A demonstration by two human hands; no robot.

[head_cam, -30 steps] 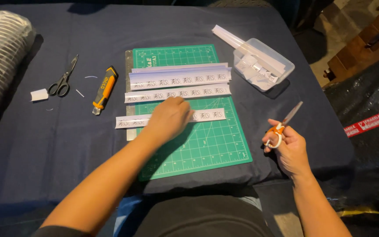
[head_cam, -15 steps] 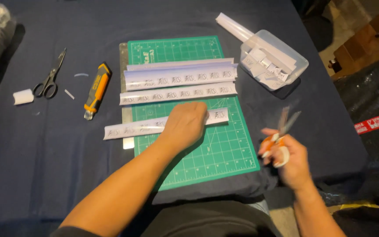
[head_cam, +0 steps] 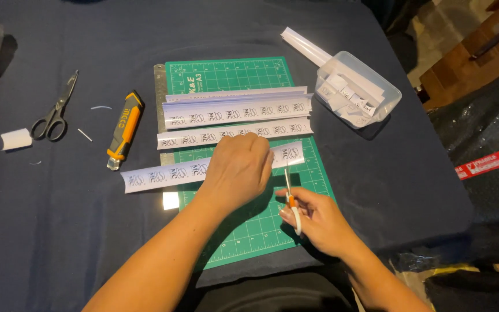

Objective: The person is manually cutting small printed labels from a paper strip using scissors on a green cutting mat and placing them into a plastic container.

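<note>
My left hand [head_cam: 239,167] grips the nearest white printed paper strip [head_cam: 163,173], lifting it a little off the green cutting mat [head_cam: 272,208]. My right hand [head_cam: 313,219] holds small orange-handled scissors [head_cam: 290,193], blades pointing up at the strip's right end [head_cam: 291,154]. Two more printed strips [head_cam: 235,134] and a wider stack of printed paper [head_cam: 238,107] lie further back on the mat.
A clear plastic tub [head_cam: 359,86] of cut paper pieces sits at the back right with a long white strip [head_cam: 306,46] beside it. Left of the mat lie a metal ruler [head_cam: 159,86], an orange utility knife [head_cam: 123,130], black scissors [head_cam: 53,112] and a small white scrap [head_cam: 16,139].
My right hand brought the orange scissors from the right side in to the strip's right end. My left hand slid right along the strip and took hold of it.
</note>
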